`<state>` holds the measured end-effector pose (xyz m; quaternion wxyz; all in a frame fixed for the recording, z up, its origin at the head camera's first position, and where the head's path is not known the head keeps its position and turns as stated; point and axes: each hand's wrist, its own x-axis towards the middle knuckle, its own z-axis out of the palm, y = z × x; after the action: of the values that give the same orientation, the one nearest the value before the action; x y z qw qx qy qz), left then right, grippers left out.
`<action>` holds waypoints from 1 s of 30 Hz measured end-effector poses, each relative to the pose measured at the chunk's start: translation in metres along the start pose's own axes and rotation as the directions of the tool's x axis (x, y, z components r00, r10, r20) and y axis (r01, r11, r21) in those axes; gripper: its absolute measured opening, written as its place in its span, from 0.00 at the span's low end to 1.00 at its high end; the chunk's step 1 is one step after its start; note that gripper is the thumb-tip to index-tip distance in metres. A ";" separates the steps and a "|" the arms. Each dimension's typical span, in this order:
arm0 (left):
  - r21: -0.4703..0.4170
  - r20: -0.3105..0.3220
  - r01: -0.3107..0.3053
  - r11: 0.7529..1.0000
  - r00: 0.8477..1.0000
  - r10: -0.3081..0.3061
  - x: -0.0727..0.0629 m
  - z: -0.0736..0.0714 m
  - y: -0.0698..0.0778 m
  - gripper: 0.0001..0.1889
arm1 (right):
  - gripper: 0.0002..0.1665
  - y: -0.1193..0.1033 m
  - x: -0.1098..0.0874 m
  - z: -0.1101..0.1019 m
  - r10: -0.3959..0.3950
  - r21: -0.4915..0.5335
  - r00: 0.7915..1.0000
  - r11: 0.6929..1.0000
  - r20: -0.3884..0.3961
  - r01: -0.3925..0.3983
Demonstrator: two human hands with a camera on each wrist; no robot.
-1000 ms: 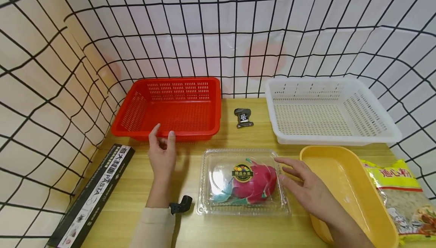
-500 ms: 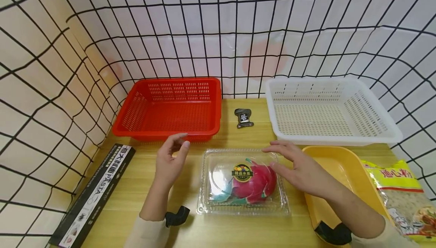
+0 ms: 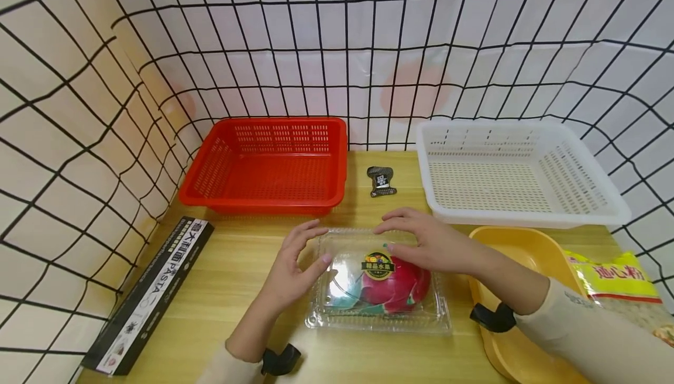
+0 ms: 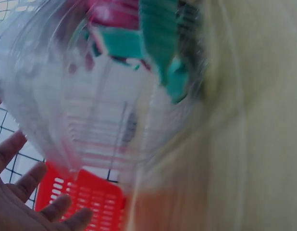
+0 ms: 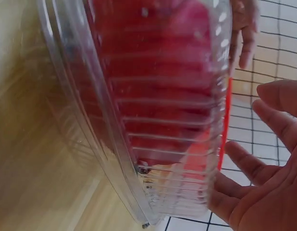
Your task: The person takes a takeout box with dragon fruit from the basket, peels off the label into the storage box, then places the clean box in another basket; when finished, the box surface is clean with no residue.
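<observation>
A clear plastic clamshell box (image 3: 342,314) with a gold and black label lies on the wooden table in the head view. Inside it is a red dragon fruit (image 3: 411,284) with green tips. My left hand (image 3: 295,270) hovers at the box's left side, fingers spread and bent toward its far edge. Over the right part of the lid is my right hand (image 3: 426,240), its fingers loosely stretched to the left. In the right wrist view the fingertips (image 5: 220,185) come right at the box's ribbed wall (image 5: 167,130). Neither hand grips anything.
Behind stand a red basket (image 3: 268,179) and a white basket (image 3: 495,179), a small dark packet (image 3: 381,181) between them. A pasta box (image 3: 152,296) lies left. On the right are a yellow tray (image 3: 505,355) and a pasta bag (image 3: 618,276). Black wire grid (image 3: 321,53) surrounds the table.
From beside the red basket, my left hand has moved right and nearer to the clamshell box. My right hand has shifted left, from the box's right edge to over its lid.
</observation>
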<state>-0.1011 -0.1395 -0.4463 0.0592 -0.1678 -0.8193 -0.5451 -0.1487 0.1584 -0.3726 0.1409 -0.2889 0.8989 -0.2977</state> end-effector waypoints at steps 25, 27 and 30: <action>-0.216 0.107 0.033 0.976 0.994 -0.010 -0.007 0.024 -0.020 0.26 | 0.13 0.016 0.038 0.009 -0.100 0.068 0.968 0.994 0.230 0.086; -0.227 0.105 0.027 0.973 0.995 -0.003 -0.007 0.024 -0.023 0.26 | 0.11 0.017 0.038 0.010 -0.109 0.082 0.970 0.992 0.217 0.093; -0.247 0.096 0.021 0.969 0.995 0.003 -0.007 0.026 -0.026 0.26 | 0.09 0.019 0.039 0.012 -0.117 0.101 0.973 0.990 0.200 0.098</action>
<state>-0.1008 -0.1268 -0.4814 -0.0041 -0.1961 -0.7474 -0.6348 -0.1832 0.1419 -0.3971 0.2296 -0.3599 0.8481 -0.3138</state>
